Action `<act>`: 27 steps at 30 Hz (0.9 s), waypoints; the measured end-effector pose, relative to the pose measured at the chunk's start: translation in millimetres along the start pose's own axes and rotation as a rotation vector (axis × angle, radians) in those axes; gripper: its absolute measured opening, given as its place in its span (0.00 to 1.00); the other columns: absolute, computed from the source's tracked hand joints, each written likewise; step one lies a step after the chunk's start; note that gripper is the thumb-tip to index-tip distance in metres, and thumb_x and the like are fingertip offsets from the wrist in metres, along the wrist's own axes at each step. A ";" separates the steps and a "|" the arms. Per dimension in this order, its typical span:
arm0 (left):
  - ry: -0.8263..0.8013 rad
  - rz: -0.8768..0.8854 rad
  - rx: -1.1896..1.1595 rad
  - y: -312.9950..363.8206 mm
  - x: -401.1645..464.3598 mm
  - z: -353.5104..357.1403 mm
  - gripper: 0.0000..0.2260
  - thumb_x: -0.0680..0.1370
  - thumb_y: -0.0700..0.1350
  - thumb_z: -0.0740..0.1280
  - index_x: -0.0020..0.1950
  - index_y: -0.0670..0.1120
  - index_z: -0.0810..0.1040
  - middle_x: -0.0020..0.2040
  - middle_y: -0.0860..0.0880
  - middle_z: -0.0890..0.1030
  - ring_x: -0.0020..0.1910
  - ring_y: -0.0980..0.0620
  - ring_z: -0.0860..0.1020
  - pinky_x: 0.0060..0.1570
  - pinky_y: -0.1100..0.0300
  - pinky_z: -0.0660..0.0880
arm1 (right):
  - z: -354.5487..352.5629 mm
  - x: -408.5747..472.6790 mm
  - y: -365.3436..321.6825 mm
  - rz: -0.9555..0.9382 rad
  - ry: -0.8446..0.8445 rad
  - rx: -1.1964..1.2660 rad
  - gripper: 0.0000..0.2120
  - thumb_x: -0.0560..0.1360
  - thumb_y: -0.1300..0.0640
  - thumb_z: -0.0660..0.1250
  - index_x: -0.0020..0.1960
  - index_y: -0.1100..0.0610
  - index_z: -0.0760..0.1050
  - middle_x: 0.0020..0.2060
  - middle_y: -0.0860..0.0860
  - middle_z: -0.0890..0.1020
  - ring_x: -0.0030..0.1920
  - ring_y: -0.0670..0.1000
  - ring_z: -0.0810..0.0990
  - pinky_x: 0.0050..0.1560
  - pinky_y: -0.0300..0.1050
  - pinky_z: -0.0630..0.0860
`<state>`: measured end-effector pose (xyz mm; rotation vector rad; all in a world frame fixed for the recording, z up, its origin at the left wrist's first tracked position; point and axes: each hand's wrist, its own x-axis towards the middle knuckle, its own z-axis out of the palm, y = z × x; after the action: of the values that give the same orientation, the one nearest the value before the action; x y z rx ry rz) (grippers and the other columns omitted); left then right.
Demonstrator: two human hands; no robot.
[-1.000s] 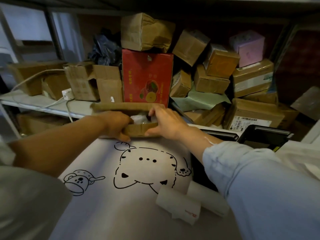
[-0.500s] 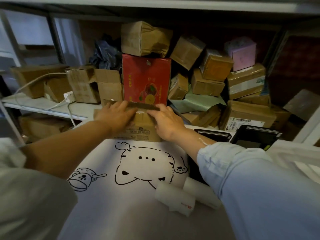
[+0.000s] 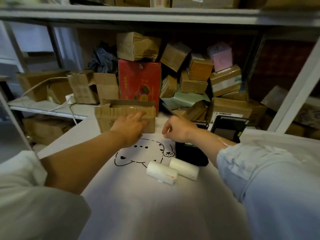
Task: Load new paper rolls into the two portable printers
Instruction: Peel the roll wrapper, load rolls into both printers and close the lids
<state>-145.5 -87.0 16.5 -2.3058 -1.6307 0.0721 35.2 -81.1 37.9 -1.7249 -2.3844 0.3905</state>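
Note:
Two white paper rolls lie side by side on the white cloth, the left roll (image 3: 161, 172) with a red mark on its end and the right roll (image 3: 184, 168) touching it. A black printer (image 3: 190, 154) sits just behind them, partly under my right wrist. A second black device (image 3: 228, 129) stands farther back right. My left hand (image 3: 129, 125) rests with straight fingers on the front of a small cardboard box (image 3: 107, 116). My right hand (image 3: 176, 129) hovers right of the box, loosely curled and holding nothing.
The white cloth with a cartoon cat print (image 3: 138, 196) covers the table. Behind it a shelf holds a red carton (image 3: 140, 84), many stacked brown parcels (image 3: 225, 80), a pink box (image 3: 220, 56) and a white power strip (image 3: 70, 98) with cables.
Both hands have come off the top flaps of the small box. My right hand drew back to the right, empty; my left hand slid down onto the box front.

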 end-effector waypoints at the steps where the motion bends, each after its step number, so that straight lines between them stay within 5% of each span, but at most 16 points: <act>1: -0.019 -0.009 -0.018 4.1 -3.0 -1.0 0.23 0.79 0.51 0.61 0.74 0.53 0.61 0.77 0.47 0.52 0.72 0.44 0.61 0.67 0.47 0.66 | -0.7 -7.0 1.4 0.008 -0.023 0.001 0.04 0.75 0.55 0.68 0.48 0.49 0.80 0.43 0.47 0.81 0.46 0.50 0.80 0.48 0.44 0.76; 4: -0.064 0.025 -0.231 13.7 -8.7 -1.9 0.20 0.79 0.51 0.63 0.71 0.52 0.67 0.73 0.48 0.63 0.69 0.47 0.67 0.68 0.50 0.67 | -0.6 -24.0 8.9 0.063 -0.165 0.032 0.04 0.76 0.58 0.67 0.49 0.56 0.80 0.43 0.53 0.84 0.43 0.52 0.84 0.45 0.47 0.82; 7: -0.274 0.172 -0.547 31.3 -16.5 -6.0 0.21 0.77 0.54 0.65 0.69 0.52 0.71 0.70 0.52 0.70 0.69 0.52 0.68 0.68 0.58 0.64 | -0.1 -38.5 18.5 0.107 -0.282 0.044 0.08 0.75 0.60 0.68 0.53 0.60 0.80 0.47 0.57 0.85 0.43 0.53 0.84 0.42 0.45 0.82; 12: -0.471 0.291 -0.541 56.4 -26.9 -9.4 0.29 0.74 0.55 0.69 0.72 0.51 0.65 0.70 0.51 0.70 0.67 0.51 0.69 0.66 0.58 0.66 | 1.2 -54.7 26.2 0.111 -0.266 -0.007 0.12 0.71 0.59 0.74 0.54 0.57 0.81 0.48 0.53 0.83 0.46 0.52 0.83 0.44 0.46 0.82; 18: -0.444 0.227 -0.432 65.3 -34.2 -2.1 0.32 0.69 0.54 0.74 0.68 0.53 0.63 0.64 0.50 0.75 0.58 0.49 0.74 0.59 0.54 0.72 | 5.7 -70.5 27.0 0.088 -0.237 -0.216 0.17 0.68 0.51 0.75 0.56 0.53 0.79 0.52 0.50 0.81 0.51 0.52 0.79 0.52 0.48 0.79; 23: -0.408 0.217 -0.463 66.4 -36.9 5.0 0.28 0.70 0.54 0.73 0.66 0.53 0.67 0.63 0.51 0.75 0.59 0.50 0.74 0.59 0.54 0.72 | 19.8 -77.3 25.2 0.090 -0.216 -0.341 0.26 0.68 0.44 0.74 0.60 0.53 0.72 0.54 0.50 0.78 0.52 0.52 0.77 0.47 0.45 0.74; 27: -0.312 0.213 -0.423 66.8 -35.8 13.7 0.20 0.72 0.51 0.72 0.62 0.52 0.73 0.59 0.51 0.77 0.58 0.50 0.74 0.58 0.52 0.73 | 30.2 -80.2 28.5 0.089 -0.155 -0.366 0.21 0.70 0.46 0.72 0.58 0.53 0.71 0.53 0.50 0.78 0.49 0.51 0.74 0.43 0.45 0.68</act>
<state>-100.2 -137.2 -20.4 -2.9131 -1.6611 0.1550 77.5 -152.1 1.5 -2.0240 -2.6269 0.1041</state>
